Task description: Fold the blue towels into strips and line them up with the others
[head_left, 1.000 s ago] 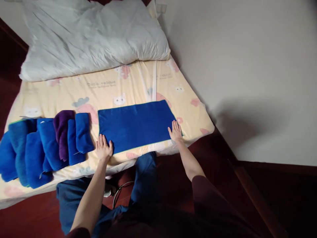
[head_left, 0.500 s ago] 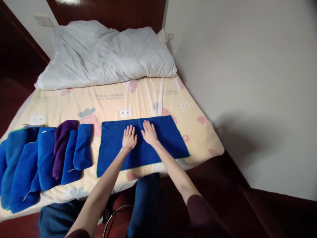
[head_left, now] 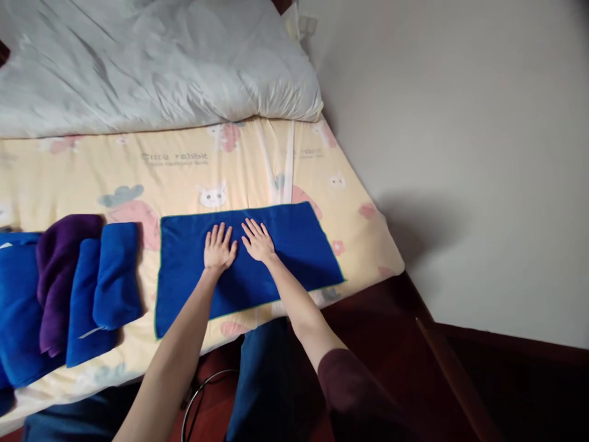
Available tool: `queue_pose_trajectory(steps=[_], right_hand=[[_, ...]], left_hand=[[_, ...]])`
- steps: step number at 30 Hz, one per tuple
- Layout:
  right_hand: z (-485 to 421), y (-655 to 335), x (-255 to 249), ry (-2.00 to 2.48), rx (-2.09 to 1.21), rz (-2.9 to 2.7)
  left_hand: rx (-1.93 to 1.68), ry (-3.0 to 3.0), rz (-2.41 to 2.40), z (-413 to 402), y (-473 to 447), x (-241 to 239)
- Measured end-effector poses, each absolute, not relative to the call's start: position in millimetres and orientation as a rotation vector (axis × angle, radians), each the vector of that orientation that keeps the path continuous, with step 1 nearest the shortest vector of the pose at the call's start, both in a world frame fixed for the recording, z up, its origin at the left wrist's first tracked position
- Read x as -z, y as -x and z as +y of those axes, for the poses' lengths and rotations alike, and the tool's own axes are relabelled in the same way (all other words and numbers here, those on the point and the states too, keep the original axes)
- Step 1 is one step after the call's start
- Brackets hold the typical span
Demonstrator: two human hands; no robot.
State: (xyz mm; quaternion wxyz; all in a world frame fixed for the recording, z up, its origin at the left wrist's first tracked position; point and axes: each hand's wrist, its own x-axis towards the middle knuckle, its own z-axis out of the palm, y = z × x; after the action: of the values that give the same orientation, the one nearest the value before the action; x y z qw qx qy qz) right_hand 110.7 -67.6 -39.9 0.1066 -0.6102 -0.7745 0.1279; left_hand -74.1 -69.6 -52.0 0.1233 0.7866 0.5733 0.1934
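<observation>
A blue towel (head_left: 294, 245) with a thin green edge is spread flat on the bed, near its front side. My left hand (head_left: 219, 248) lies palm down on the towel, left of its middle, fingers spread. Just right of it, my right hand (head_left: 258, 240) rests flat on the same towel, fingers stretched out and pointing away from me. Neither hand grasps anything. Both forearms reach across the towel's front edge, and the left one covers part of its lower left area.
Left of the towel lie folded blue towels (head_left: 118, 276) and a twisted purple towel (head_left: 64, 276), side by side. A large pale bundle like a quilt (head_left: 184, 67) fills the far end of the patterned bed (head_left: 175, 184). A wall (head_left: 437, 141) stands to the right.
The view has shifted closer and to the right, so some towels at the left have left the picture. Both hands remain flat on the blue towel, with little shift across it.
</observation>
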Motion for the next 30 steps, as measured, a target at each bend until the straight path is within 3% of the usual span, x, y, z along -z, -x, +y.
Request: queue_pose_trajectory(steps=[10, 30], right_hand=[[-26, -236, 52, 2.157, -0.283, -1.956], [0, -345, 45, 2.362, -0.21, -1.95]], left_hand=[[-0.511, -2.124, 2.097, -26, 194, 45], [-0.526, -2.087, 2.111, -23, 195, 42]])
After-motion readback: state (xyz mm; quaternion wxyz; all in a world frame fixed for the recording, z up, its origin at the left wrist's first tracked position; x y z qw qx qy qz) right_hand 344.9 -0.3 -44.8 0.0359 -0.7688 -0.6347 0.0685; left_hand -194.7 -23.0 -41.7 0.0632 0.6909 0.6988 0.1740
